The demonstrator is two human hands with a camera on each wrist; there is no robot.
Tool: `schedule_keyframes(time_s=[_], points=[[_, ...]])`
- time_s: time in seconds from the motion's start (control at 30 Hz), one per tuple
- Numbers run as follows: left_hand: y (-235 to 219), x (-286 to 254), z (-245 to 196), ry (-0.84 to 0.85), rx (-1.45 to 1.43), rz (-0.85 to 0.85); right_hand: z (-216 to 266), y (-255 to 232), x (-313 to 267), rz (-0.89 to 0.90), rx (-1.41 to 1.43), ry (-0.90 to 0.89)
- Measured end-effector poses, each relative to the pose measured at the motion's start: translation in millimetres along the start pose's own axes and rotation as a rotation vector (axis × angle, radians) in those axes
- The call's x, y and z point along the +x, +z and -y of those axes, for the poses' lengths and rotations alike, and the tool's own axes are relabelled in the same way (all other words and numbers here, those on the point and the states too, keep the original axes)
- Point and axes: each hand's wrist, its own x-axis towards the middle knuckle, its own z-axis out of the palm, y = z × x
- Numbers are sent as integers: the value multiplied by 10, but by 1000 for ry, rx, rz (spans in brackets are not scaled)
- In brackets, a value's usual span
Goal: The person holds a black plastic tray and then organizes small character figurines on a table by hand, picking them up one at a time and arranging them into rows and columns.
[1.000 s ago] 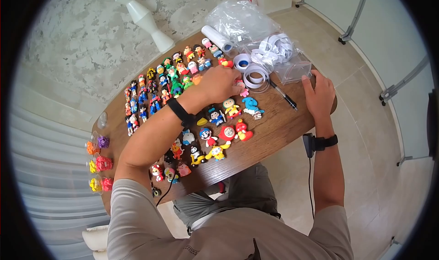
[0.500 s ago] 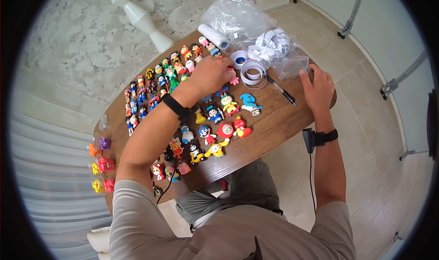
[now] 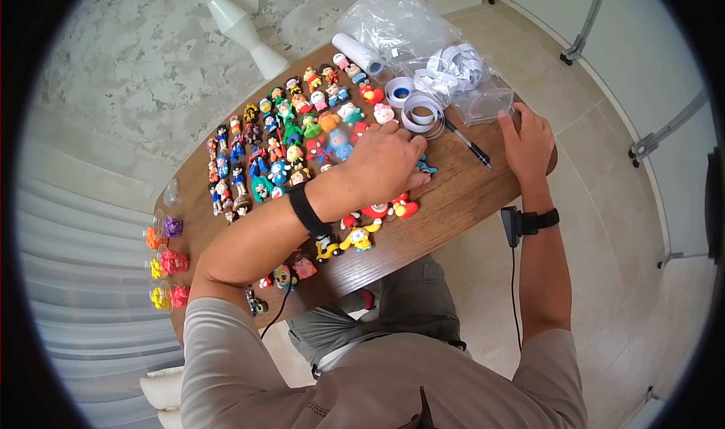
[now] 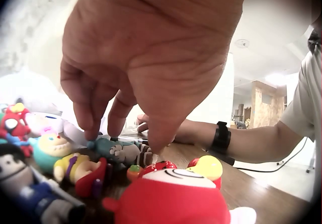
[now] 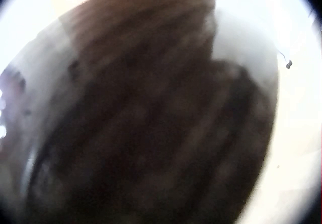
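Has just shifted the left hand (image 3: 385, 161) from near the pink-and-white toy figure (image 3: 384, 115), now uncovered beside coiled white tape (image 3: 421, 128), to the turquoise toy figure with a striped foot (image 4: 126, 153), lying among other toys beneath bent fingers and thumb (cannot tell whether gripped or merely touched), and so within reach. Rests the right hand (image 3: 529, 146), open and relaxed, at the edge of the brown wood-grained bench (image 3: 453, 187), above a pale tiled floor (image 3: 589, 172) near wheeled white panels (image 3: 657, 59).
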Motion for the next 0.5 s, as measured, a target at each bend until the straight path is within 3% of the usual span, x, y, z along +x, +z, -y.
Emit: schedule_keyframes(time_s=[0.5], points=[[120,-6,177,-11,-31,-66,-20,17,13,-17,-6,-23]])
